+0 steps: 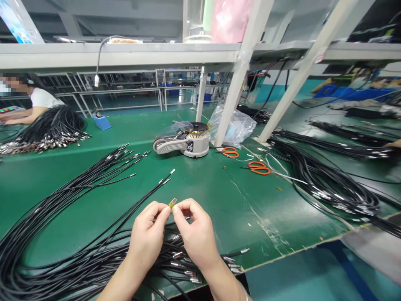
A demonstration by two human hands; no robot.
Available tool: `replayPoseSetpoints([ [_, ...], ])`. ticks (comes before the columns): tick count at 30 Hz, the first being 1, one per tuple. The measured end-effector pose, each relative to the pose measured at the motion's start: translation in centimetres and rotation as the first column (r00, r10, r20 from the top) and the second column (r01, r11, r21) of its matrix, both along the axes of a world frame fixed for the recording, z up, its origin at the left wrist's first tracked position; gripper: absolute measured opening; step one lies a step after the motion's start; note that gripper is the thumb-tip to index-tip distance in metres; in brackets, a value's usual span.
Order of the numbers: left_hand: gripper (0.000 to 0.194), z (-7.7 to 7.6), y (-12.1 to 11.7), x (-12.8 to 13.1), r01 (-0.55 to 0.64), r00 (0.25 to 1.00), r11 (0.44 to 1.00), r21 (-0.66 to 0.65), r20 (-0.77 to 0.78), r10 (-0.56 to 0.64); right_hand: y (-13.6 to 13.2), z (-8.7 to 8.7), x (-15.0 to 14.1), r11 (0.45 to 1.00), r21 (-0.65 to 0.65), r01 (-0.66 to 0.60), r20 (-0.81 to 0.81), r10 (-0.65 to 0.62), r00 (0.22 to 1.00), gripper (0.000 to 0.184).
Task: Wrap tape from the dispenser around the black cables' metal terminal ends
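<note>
My left hand (149, 225) and my right hand (196, 228) meet in front of me, thumbs and forefingers pinched on a small USB connector (173, 201). Its silver metal end points up and away, and amber-coloured tape shows just below it. Whether a cable runs down from it is hidden by my fingers. Under both hands lies a thick bundle of black cables (94, 263) with silver connector ends. The bundle loops round on the left, and more cable ends (120, 152) fan out farther back on the green table.
A grey tape dispenser (188, 142) stands at mid-table. Two orange-handled scissors (258, 168) lie to its right, by a white post (232, 83). More black cables (332, 179) are coiled at right. At far left a person (40, 98) sits behind a cable pile (59, 127). A shelf (125, 54) crosses above.
</note>
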State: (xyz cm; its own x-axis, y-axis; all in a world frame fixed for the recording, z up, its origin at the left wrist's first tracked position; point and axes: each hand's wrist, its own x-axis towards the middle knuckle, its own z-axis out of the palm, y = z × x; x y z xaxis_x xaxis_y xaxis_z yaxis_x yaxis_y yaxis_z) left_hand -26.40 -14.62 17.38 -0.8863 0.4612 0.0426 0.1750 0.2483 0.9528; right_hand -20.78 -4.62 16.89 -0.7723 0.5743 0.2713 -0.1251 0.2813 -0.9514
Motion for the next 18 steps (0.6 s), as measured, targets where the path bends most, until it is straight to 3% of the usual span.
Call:
replayPoseSetpoints([
  [5, 0.028, 0.0, -0.1, 0.0, 0.031, 0.987, 0.992, 0.119, 0.153, -0.049, 0.0, -0.2, -0.2, 0.999, -0.042, -0.028, -0.003, 0.028, 1.0, 0.012],
  [9, 0.029, -0.1, -0.4, -0.5, 0.1, 0.946, 0.963, 0.251, 0.277, -0.17, 0.2, 0.0, -0.2, 0.995, -0.071, -0.075, -0.028, 0.073, 0.997, 0.012],
  [13, 0.027, 0.1, -0.7, -1.4, 0.191, 0.843, 0.901, 0.391, 0.404, -0.354, 0.5, 0.2, -0.1, 0.989, -0.05, -0.137, -0.04, 0.135, 0.99, 0.015],
  [18, 0.024, 0.9, -0.9, -2.5, 0.299, 0.683, 0.832, 0.468, 0.504, -0.529, 1.4, -0.1, -0.1, 0.973, -0.053, -0.226, -0.055, 0.223, 0.973, 0.012],
])
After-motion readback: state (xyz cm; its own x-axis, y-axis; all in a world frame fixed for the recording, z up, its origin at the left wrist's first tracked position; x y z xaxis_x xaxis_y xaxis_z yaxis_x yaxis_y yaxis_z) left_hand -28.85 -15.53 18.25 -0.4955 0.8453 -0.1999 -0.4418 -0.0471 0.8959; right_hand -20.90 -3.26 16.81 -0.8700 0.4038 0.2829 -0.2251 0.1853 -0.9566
